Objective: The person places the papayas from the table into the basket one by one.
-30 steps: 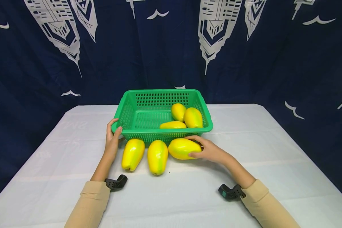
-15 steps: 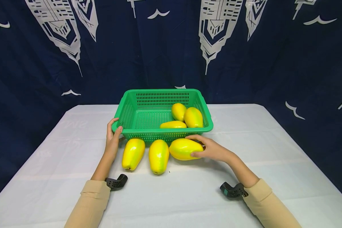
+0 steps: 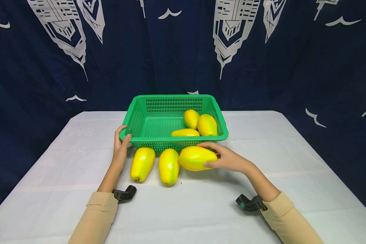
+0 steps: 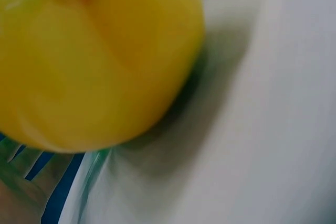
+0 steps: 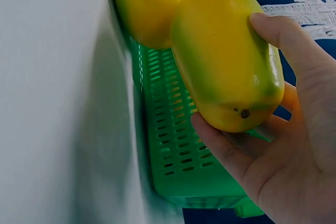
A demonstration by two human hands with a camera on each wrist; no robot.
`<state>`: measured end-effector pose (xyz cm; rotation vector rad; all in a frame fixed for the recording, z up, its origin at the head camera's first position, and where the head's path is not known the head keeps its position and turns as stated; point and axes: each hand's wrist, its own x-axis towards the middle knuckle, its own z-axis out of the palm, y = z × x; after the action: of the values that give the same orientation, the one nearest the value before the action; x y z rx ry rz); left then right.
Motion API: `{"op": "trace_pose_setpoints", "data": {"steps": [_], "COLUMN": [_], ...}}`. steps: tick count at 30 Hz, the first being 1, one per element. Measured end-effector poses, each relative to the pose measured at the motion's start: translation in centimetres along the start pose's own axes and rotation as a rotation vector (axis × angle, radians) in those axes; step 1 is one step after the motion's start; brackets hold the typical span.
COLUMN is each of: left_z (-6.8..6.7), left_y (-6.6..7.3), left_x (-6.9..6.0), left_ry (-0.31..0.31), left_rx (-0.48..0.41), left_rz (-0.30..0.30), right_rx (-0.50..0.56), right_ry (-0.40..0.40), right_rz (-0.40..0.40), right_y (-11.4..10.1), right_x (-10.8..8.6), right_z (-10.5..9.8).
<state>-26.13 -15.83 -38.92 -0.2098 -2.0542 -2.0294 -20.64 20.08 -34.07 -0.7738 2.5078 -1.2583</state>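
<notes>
In the head view my right hand (image 3: 227, 158) grips a yellow papaya (image 3: 196, 158) with faint green streaks, just in front of the green basket (image 3: 158, 139). The right wrist view shows the thumb on one side of this papaya (image 5: 226, 61) and fingers on the other. My left hand (image 3: 120, 149) holds the basket's front left corner, thumb at the rim; some of its fingers are hidden. Between the hands, a middle papaya (image 3: 169, 167) and a left papaya (image 3: 143, 164) lie on the table. A papaya (image 4: 100, 66) hides much of the left wrist view.
Inside the basket's right half lie a rear papaya (image 3: 190, 119), a right papaya (image 3: 207, 125) and a front papaya (image 3: 185, 132). A white cloth covers the table (image 3: 183, 217). Behind it hangs a dark blue curtain (image 3: 177, 54) with white prints.
My right hand has raised its papaya slightly after a small shift to the right. The middle papaya has shifted a little. My left hand stays at the basket corner.
</notes>
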Motion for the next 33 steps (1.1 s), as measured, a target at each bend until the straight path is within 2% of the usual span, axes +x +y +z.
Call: {"op": "trace_pose_setpoints", "data": {"steps": [5, 14, 19, 33], "left_z": [0.0, 0.0, 0.0, 0.0], "left_y": [0.1, 0.1, 0.1, 0.1], "left_x": [-0.1, 0.0, -0.1, 0.0], "left_ry": [-0.001, 0.007, 0.007, -0.004], "left_rx": [-0.003, 0.005, 0.001, -0.002], "left_rz": [0.004, -0.003, -0.011, 0.001], "right_rx": [0.026, 0.020, 0.013, 0.006], "right_ry": [0.003, 0.038, 0.058, 0.106], "right_rz": [0.000, -0.012, 0.010, 0.005], "right_y": [-0.2, -0.7, -0.8, -0.8], "right_x": [-0.1, -0.4, -0.6, -0.9], "right_z": [-0.3, -0.8, -1.1, -1.8]}}
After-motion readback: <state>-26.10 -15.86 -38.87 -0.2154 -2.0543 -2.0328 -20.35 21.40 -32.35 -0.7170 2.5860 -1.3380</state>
